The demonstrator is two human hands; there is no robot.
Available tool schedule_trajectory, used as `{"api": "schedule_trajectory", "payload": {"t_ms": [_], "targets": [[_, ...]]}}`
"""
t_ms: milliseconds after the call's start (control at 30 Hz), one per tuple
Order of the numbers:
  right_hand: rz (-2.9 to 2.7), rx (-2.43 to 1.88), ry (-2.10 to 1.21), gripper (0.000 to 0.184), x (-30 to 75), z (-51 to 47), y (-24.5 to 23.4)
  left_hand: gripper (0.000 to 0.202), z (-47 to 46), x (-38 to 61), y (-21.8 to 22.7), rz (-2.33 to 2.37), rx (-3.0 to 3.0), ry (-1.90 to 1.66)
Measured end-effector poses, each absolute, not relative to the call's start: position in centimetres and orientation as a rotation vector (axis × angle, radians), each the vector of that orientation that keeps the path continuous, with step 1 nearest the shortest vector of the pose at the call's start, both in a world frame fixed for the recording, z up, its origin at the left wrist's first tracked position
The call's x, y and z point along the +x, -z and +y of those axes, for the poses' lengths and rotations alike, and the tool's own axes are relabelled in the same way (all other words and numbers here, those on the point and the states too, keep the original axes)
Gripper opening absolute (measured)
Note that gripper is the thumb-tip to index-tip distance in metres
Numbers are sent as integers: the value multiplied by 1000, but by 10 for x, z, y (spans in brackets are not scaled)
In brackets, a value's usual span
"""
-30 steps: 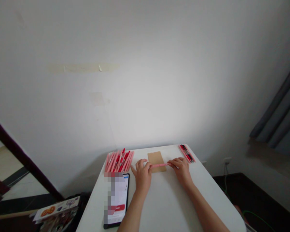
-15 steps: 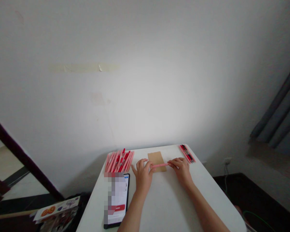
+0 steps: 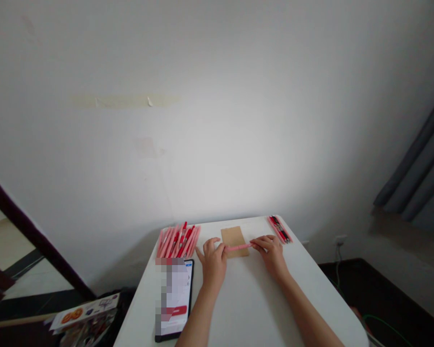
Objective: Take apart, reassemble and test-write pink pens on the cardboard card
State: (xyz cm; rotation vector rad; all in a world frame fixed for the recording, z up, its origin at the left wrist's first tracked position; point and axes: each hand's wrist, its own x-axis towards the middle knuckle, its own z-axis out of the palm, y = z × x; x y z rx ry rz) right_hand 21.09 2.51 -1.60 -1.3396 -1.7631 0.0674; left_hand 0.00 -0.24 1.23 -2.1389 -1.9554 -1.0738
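1. Pink pen, held crosswise over the brown card; whether they touch, I can't tell.
2. I'd expect it light, stiff and slightly slippery, best taken near both ends.
3. My left hand pinches one end, my right hand the other.
4. Left of me: a pile of pens and a phone; far right, a smaller bunch.

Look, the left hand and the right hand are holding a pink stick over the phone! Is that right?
Not quite: the left hand and the right hand do hold the pink stick, but the head view shows it over the brown card, not the phone.
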Motion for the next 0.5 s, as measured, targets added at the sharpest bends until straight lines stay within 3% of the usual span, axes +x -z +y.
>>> {"api": "schedule_trajectory", "payload": {"t_ms": [500], "targets": [[-1755, -1372, -101, 30, 211, 26, 17, 14, -4, 0, -15, -1950, -2197, 1129]]}}
